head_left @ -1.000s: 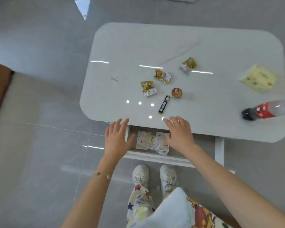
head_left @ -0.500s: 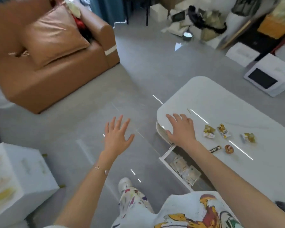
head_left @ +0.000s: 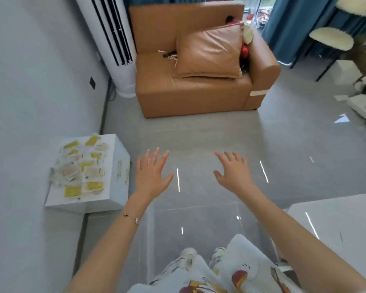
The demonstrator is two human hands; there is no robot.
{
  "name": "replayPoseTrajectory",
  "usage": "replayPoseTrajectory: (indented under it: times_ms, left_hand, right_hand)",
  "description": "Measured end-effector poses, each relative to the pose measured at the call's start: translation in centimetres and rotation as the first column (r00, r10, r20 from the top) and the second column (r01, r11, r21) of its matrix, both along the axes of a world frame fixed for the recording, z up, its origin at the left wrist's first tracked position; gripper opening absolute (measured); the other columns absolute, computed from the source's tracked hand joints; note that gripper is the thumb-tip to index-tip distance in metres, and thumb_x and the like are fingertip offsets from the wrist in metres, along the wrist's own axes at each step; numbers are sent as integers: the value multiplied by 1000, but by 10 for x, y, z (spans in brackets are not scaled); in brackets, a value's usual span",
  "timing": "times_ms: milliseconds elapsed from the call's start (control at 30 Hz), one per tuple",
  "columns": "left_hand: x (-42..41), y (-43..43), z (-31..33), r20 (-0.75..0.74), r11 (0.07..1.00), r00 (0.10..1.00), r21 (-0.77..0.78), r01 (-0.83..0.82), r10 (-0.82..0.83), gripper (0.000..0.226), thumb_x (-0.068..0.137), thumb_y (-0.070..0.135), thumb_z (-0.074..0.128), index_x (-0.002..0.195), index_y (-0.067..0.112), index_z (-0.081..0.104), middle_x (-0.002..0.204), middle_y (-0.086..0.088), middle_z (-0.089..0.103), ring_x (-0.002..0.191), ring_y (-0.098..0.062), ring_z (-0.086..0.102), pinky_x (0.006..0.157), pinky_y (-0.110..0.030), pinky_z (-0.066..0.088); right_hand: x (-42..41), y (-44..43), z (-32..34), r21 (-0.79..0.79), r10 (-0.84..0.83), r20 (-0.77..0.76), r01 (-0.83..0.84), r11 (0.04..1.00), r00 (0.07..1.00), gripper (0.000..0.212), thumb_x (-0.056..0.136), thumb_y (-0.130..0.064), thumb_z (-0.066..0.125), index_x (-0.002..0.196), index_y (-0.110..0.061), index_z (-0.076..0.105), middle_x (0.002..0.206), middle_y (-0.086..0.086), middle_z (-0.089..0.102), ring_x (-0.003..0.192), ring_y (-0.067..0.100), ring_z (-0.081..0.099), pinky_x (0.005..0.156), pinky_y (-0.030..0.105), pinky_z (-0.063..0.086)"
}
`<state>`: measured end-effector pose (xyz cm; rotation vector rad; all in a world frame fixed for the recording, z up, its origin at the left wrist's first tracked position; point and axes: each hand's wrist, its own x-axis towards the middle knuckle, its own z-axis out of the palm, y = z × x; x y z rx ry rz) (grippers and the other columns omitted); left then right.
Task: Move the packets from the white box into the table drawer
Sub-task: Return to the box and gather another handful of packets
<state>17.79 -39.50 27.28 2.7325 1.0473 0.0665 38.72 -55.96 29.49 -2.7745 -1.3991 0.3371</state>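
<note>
- Left hand (head_left: 151, 176) stretched forward, palm down, above grey tiled floor (head_left: 199, 134); fingers straight and fanned apart; holding nothing; thin bracelet (head_left: 131, 216) round its wrist
- Right hand (head_left: 234, 173) held out level with the left, well apart from it; palm down too, fingers spread and relaxed; likewise holding nothing
- Packets (head_left: 82, 168), small, clear or pale with yellow labels, heaped across the top of white box (head_left: 114, 195); blurred, so no count possible; cannot tell whether lying on a lid or filling an open top
- Box standing on the floor at the left, against grey wall (head_left: 40, 81); just beside the left hand and forearm, not touched by either
- Rounded corner of glossy white table (head_left: 336, 216) at lower right, close under the right forearm; well apart from the box, on the opposite side of the person
- Tan leather sofa (head_left: 188, 96) straight ahead across the floor, with matching cushion (head_left: 209, 51) leaning on its seat
- Tall white air conditioner (head_left: 114, 39) with dark slats standing in the corner, left of the sofa
- Blue curtain (head_left: 290, 22) and cream-topped stool (head_left: 331, 39) at upper right
- Patterned white clothing and pale shoes (head_left: 188, 253) along the bottom edge, between the two forearms
</note>
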Motion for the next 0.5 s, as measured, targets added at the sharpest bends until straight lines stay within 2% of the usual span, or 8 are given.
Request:
replayPoseTrajectory:
  times_ms: [100,300,400,500]
  left_hand:
    - [-19,33,-4,-10,993,993,14,-115,115,72,85,58,41,150,31,23,158,-6,22,145,-33,17,116,-50,12]
    - [-38,92,-15,-15,942,942,24,-334,335,78,79,63,26,148,28,33,154,-8,31,142,-36,26,112,-53,20]
    - [-38,122,-19,-6,884,884,1,-467,467,80,78,65,22,149,28,30,157,-6,25,144,-35,19,115,-53,14]
    - [-34,145,-21,24,804,803,-26,-595,595,81,78,67,22,149,28,30,157,-6,25,144,-35,19,115,-53,16]
  right_hand:
    - [-3,64,0,21,141,11,-141,990,990,63,90,-45,52,146,-25,31,145,4,40,135,28,32,107,39,26]
    - [5,176,-10,36,356,23,-357,933,934,63,91,-45,52,147,-25,30,147,4,38,137,27,31,109,39,26]
    - [18,230,-16,32,446,12,-446,895,895,64,91,-45,52,147,-24,30,147,4,39,136,27,31,108,40,27]
    - [30,280,-16,42,528,5,-528,848,849,62,90,-43,53,145,-23,33,143,4,42,135,27,34,107,40,29]
